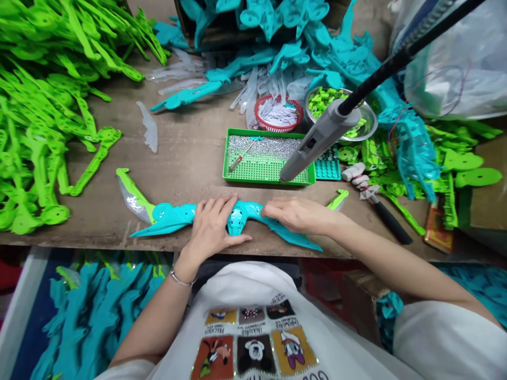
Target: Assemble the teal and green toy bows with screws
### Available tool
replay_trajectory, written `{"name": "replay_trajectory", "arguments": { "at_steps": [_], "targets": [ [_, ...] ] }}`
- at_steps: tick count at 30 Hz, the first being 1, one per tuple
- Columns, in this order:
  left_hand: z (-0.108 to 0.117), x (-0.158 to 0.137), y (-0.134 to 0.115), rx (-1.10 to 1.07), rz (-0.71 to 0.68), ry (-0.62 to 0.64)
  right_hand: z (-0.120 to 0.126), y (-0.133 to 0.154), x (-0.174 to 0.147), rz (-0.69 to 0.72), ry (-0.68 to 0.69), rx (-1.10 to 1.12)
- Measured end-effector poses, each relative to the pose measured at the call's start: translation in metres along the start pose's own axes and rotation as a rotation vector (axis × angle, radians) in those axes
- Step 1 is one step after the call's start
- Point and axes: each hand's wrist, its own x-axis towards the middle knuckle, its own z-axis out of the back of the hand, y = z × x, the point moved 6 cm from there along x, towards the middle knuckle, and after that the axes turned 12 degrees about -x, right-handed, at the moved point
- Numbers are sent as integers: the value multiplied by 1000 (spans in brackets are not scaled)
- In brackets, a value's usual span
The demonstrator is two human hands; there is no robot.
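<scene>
A turquoise plastic winged toy part lies across the near edge of the workbench, its short head-like piece pointing at me. Green arms with clear plastic pieces show at its ends, the left green arm most fully. My left hand rests over the part just left of the head piece, fingers bent over its far side and thumb near the head's tip. On the right wing, my right hand is closed in a pinch against the surface. Whatever its fingertips hold is hidden.
A green tray of screws holds a small screwdriver. A grey power driver hangs above it. Behind stand a red basket and metal bowl. A black-handled hammer lies right; green parts pile left.
</scene>
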Motion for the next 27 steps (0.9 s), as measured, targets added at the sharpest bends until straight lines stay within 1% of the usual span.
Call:
{"name": "replay_trajectory", "arguments": {
  "at_steps": [3,6,8,10,13,16,18,20,22,24,26,27],
  "targets": [
    [0,0,1,-4,8,7,-2,4,-2,28,5,-98],
    [0,0,1,-12,14,14,-6,7,-5,34,-21,-204],
    [-1,0,0,-17,19,20,-9,8,-6,28,-36,-238],
    [-2,0,0,-17,27,25,-10,7,-7,-1,-53,-219],
    [-1,0,6,-12,32,31,-6,-4,-16,-108,-136,-71],
    [7,-1,23,5,46,37,5,-22,-42,-293,-246,92],
    [18,-3,36,15,58,43,9,-31,-66,-435,-260,146],
    [31,-5,40,11,54,19,10,-33,-89,-552,-251,187],
    [44,-8,29,-37,7,-47,4,-34,-109,-689,-273,247],
    [48,-8,4,-136,-86,-94,-10,-36,-125,-929,-342,367],
    [36,-4,-25,-224,-181,-49,-36,-36,-136,-1204,-401,623],
    [24,0,-38,-227,-207,10,-50,-33,-137,-1315,-434,782]
  ]
}}
